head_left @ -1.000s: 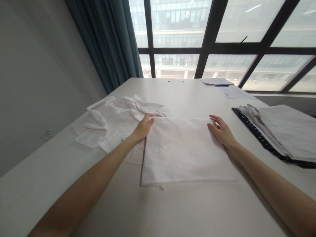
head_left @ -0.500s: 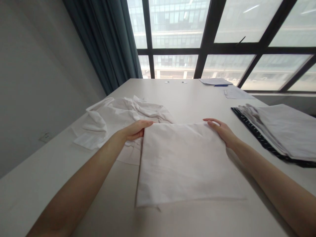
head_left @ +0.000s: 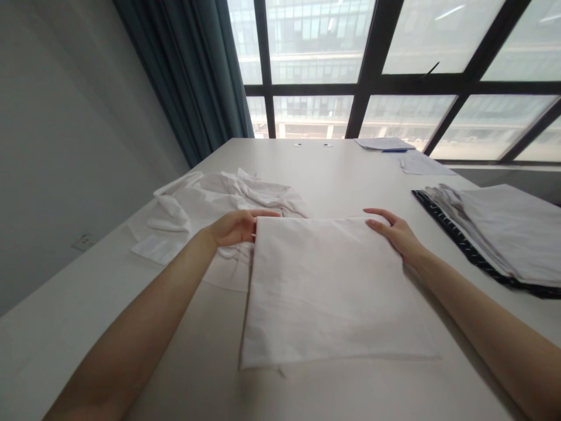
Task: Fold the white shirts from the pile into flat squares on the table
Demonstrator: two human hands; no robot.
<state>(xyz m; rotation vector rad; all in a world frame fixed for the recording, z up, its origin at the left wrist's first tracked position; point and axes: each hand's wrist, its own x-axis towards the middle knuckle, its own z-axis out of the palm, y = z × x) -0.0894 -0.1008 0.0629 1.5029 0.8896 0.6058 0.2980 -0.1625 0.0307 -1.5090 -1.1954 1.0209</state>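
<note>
A folded white cloth (head_left: 337,286) lies in front of me, its far edge straight and its near edge slightly slanted. At its far left corner is my left hand (head_left: 232,228), the forefinger stretched along the far edge and the other fingers tucked partly behind the corner. My right hand (head_left: 397,234) has the far right corner between the thumb, on top of the cloth, and the fingers beyond the edge. The undersides of both corners are hidden. Behind my left hand lies a crumpled white cloth (head_left: 210,199), loosely spread.
To the right, a stack of folded white cloths (head_left: 512,228) rests on a black patterned sheet (head_left: 464,251). Papers (head_left: 381,143) and a blue pen (head_left: 394,151) lie at the white table's (head_left: 324,169) far end. Beyond are a dark curtain (head_left: 193,70) and windows.
My left forefinger has straightened along the far edge, where the hand was pinching the corner before. The right thumb and fingers are slightly farther apart. The folded cloth has hardly moved.
</note>
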